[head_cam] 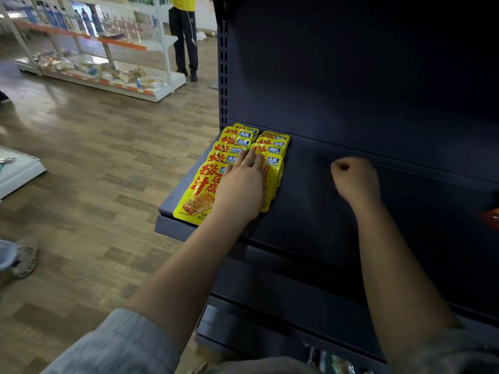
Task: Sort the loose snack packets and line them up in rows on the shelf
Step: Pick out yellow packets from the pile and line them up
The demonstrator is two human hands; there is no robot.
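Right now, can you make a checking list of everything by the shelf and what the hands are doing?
Surface: dark shelf, mostly bare on its right part.
Job's things: yellow snack packets in two overlapping rows at the shelf's left end.
Clutter: an orange-red packet edge at the far right, mostly out of view.
Grippers: left hand lies flat with straight fingers on the packets; right hand is a fist holding nothing, over the bare shelf.
Cables: nothing seen.
Surroundings: wooden floor, white shelving with scattered goods, a standing person.
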